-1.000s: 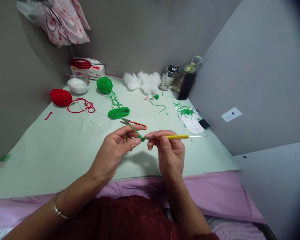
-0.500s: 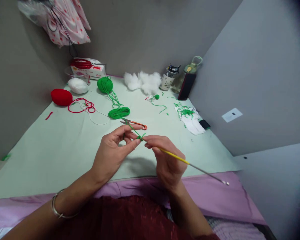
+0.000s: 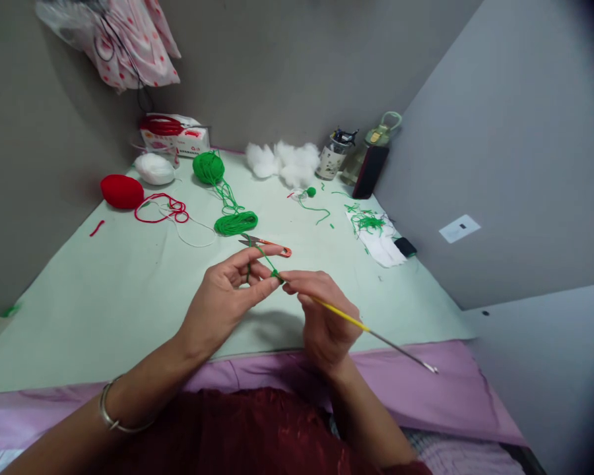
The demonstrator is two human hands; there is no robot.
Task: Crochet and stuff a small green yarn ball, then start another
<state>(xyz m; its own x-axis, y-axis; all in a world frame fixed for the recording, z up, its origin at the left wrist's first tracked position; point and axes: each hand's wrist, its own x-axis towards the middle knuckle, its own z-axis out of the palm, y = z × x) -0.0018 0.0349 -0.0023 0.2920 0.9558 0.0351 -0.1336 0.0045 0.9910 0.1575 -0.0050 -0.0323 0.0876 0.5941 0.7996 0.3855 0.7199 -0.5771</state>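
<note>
My left hand (image 3: pixel 230 290) pinches a small piece of green crochet (image 3: pixel 276 274) between thumb and fingers. Green yarn (image 3: pixel 266 256) runs from that piece up over the raised index finger and around another finger. In my right hand (image 3: pixel 327 316) is a crochet hook (image 3: pixel 344 315) with a yellow grip and a bare metal rear end pointing down to the right. Its working tip meets the green piece, partly hidden by the fingertips. Thread snips (image 3: pixel 284 251) with an orange handle lie just beyond my left fingers. Behind them rests a loose green skein (image 3: pixel 235 223).
Green (image 3: pixel 208 168), white (image 3: pixel 154 169) and red yarn balls (image 3: pixel 122 192) sit at the back left. White stuffing (image 3: pixel 297 165), a cup of pens (image 3: pixel 330 158), a bottle (image 3: pixel 380 132) and a phone (image 3: pixel 371 173) stand along the back. Green scraps (image 3: pixel 369 222) lie on paper at right.
My right hand and the crochet hook have shifted slightly left, closer to my left hand. The short green end that stuck up beside the piece no longer shows.
</note>
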